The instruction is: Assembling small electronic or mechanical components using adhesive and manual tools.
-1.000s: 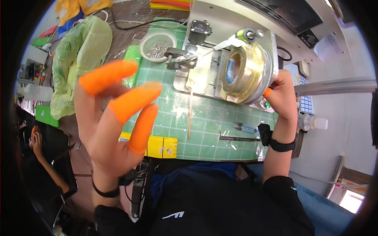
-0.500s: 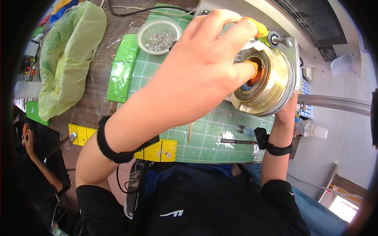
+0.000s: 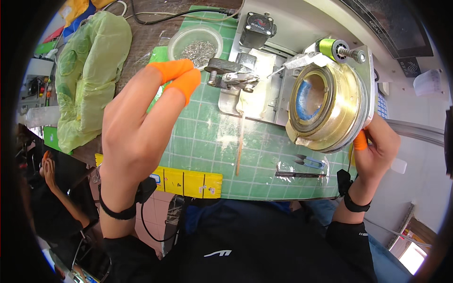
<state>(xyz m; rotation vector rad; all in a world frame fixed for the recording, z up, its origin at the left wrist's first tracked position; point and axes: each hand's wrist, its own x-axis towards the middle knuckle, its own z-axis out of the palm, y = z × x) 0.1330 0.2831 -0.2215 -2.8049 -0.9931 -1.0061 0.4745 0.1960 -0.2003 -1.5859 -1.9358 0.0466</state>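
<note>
My left hand point(image 3: 134, 125) hangs over the left of the green mat, two orange-capped fingertips pressed together beside a round tub point(image 3: 220, 43) of small metal pieces. Whatever those tips may pinch is too small or hidden to make out. At the right, my right hand point(image 3: 380, 144) is curled against the lower right of a brass ring-shaped wheel point(image 3: 337, 113). One orange-capped finger shows there; the rest is partly behind the wheel, so its grip is unclear. A blue lining point(image 3: 302, 101) lies inside the ring. Left of the wheel sits a small metal clamp mechanism point(image 3: 236, 75).
A green thread spool point(image 3: 329, 48) sits above the wheel on the white machine. Small blue snips point(image 3: 311, 161), dark tweezers point(image 3: 297, 174) and a thin wooden stick point(image 3: 239, 146) lie on the mat point(image 3: 203, 146). A yellow strip point(image 3: 188, 183) edges the front. A crumpled yellow-green plastic bag point(image 3: 94, 75) lies far left.
My left hand has left the ring's opening and moved left toward the tub, uncovering the clamp mechanism. My right hand has come into view at the wheel's lower right.
</note>
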